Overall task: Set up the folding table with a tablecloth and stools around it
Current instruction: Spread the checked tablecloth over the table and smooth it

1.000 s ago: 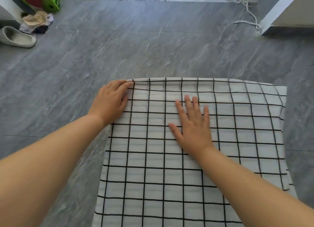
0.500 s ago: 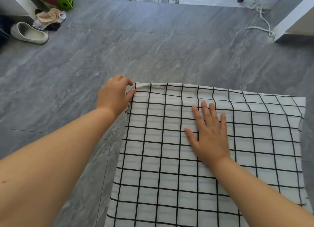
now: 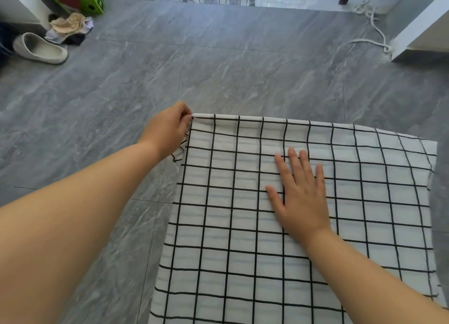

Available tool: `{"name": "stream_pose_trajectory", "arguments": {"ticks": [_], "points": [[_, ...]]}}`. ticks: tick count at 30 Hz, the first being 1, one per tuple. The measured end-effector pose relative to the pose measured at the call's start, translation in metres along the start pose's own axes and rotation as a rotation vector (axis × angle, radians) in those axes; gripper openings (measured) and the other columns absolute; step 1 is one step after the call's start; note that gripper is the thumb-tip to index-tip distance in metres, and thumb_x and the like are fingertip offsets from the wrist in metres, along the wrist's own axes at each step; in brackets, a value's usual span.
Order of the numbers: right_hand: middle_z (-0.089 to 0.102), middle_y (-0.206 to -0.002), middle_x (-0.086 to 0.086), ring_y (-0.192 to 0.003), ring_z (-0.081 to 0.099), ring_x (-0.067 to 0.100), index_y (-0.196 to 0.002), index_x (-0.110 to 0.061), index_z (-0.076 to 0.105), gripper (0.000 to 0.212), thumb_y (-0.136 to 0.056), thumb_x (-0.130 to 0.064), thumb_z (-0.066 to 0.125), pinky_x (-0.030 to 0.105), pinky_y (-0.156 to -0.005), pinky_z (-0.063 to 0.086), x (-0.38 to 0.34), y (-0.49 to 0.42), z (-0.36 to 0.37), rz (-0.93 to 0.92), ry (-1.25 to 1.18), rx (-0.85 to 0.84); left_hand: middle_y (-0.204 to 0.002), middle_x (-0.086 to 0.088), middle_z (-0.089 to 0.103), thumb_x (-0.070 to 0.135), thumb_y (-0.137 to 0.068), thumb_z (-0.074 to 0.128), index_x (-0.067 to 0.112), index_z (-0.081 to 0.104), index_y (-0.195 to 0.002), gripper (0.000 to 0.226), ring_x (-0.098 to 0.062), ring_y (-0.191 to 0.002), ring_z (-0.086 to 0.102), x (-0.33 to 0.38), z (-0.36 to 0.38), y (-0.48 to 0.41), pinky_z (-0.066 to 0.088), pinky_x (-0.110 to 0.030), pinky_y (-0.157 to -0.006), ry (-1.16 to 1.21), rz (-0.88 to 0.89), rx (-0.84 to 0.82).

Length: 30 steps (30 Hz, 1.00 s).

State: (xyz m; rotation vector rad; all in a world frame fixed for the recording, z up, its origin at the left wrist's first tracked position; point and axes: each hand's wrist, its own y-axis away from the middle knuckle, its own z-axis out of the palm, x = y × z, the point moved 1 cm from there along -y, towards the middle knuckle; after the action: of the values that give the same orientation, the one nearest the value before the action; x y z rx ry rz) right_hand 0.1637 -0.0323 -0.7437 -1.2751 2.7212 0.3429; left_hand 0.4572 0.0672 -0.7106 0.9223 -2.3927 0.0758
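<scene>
Left hand [image 3: 167, 129] has slid off the top of the tablecloth [image 3: 230, 251] and now curls at its far left corner. The fingers pinch the hem there, and I see fabric bunched into small folds just under that hand. My right hand [image 3: 301, 195] stays flat, fingers straight and slightly spread, pressing the checked cloth to the right of the left hand and nearer to me. The tablecloth lies spread beneath the right hand, over the table, which it hides entirely. Far beyond the left hand, a pale slipper [image 3: 40, 48] and a heap of clothes [image 3: 70, 28] lie on the grey floor [image 3: 243, 68]. Beyond the right hand trails a white rope [image 3: 375, 28].
</scene>
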Motion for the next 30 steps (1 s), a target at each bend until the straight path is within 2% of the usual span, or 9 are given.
{"name": "stream_pose_trajectory", "arguments": {"ticks": [6,10,12,14,18,21,23,27,30], "points": [[0.006,-0.162,0.003,-0.149,-0.006,0.02,-0.154,-0.025,0.013,0.067,-0.095,-0.056,0.022,0.048,-0.119,-0.001,0.0,0.0,0.0,-0.006,0.003,-0.002,-0.082,-0.004,0.059,0.017,-0.098,0.043,0.01,0.062,-0.099,0.02,-0.032,-0.089,0.056,-0.002,-0.006,-0.022,0.038,-0.039,-0.08,-0.09,0.04,-0.025],[0.005,-0.162,0.003,-0.149,-0.007,0.02,-0.154,-0.025,0.011,0.068,-0.095,-0.056,0.022,0.048,-0.119,-0.002,0.001,-0.001,0.001,-0.005,0.006,0.0,-0.118,-0.011,0.055,0.024,-0.096,0.046,0.014,0.061,-0.112,0.023,-0.033,-0.118,0.041,-0.002,0.002,-0.032,0.031,-0.043,-0.097,-0.267,-0.08,-0.009],[0.006,-0.162,0.003,-0.149,-0.006,0.021,-0.154,-0.025,0.012,0.068,-0.095,-0.056,0.023,0.048,-0.119,-0.001,0.001,-0.001,0.001,-0.005,-0.003,0.003,-0.126,-0.013,0.049,0.022,-0.094,0.047,0.014,0.055,-0.12,0.028,-0.032,-0.122,0.037,0.006,0.008,-0.024,0.03,-0.042,-0.1,-0.189,-0.143,0.1],[0.006,-0.162,0.004,-0.149,-0.005,0.021,-0.154,-0.025,0.013,0.068,-0.095,-0.056,0.024,0.05,-0.119,0.001,0.001,-0.001,0.001,-0.002,0.001,0.0,-0.122,-0.011,0.052,0.023,-0.092,0.047,0.013,0.055,-0.119,0.029,-0.031,-0.118,0.042,0.023,0.02,-0.002,0.031,-0.041,-0.098,-0.144,-0.02,0.187],[0.005,-0.162,0.004,-0.149,-0.005,0.022,-0.154,-0.024,0.014,0.07,-0.094,-0.058,0.024,0.052,-0.119,0.004,0.001,-0.002,0.001,0.001,0.024,0.001,-0.132,-0.006,0.052,0.04,-0.091,0.039,0.016,0.056,-0.123,0.043,-0.027,-0.126,0.042,0.059,0.062,0.065,0.025,-0.042,-0.107,-0.239,0.287,0.054],[0.004,-0.162,0.004,-0.149,-0.005,0.023,-0.154,-0.024,0.013,0.072,-0.093,-0.061,0.022,0.052,-0.118,0.003,0.002,-0.003,0.003,-0.001,0.03,-0.004,-0.155,-0.003,0.028,0.051,-0.093,0.025,0.019,0.032,-0.147,0.062,-0.023,-0.145,0.016,0.058,0.088,0.089,0.01,-0.049,-0.116,-0.359,0.241,-0.085],[0.001,-0.163,0.004,-0.149,-0.007,0.023,-0.154,-0.023,0.01,0.073,-0.093,-0.061,0.021,0.053,-0.118,0.003,0.001,-0.002,0.004,-0.003,0.033,-0.016,-0.16,0.0,0.01,0.054,-0.093,0.019,0.021,0.015,-0.152,0.067,-0.02,-0.147,0.001,0.052,0.096,0.09,0.003,-0.05,-0.117,-0.419,0.224,-0.106],[-0.01,-0.162,0.0,-0.146,-0.02,0.02,-0.154,-0.027,0.002,0.08,-0.086,-0.068,0.016,0.05,-0.117,-0.01,0.001,-0.008,-0.003,-0.005,-0.028,-0.116,-0.16,0.002,0.001,0.057,-0.091,0.013,0.023,0.006,-0.152,0.071,-0.019,-0.146,-0.007,0.056,0.097,0.087,-0.005,-0.048,-0.116,-0.475,0.202,-0.146],[-0.009,-0.162,-0.002,-0.146,-0.019,0.014,-0.153,-0.03,0.007,0.084,-0.08,-0.07,0.021,0.042,-0.118,-0.012,0.013,-0.012,-0.022,-0.033,-0.301,-0.194,-0.16,0.002,-0.006,0.06,-0.087,0.003,0.023,-0.003,-0.151,0.074,-0.021,-0.146,-0.011,0.06,0.094,0.086,-0.009,-0.049,-0.113,-0.55,0.176,-0.178]]}}
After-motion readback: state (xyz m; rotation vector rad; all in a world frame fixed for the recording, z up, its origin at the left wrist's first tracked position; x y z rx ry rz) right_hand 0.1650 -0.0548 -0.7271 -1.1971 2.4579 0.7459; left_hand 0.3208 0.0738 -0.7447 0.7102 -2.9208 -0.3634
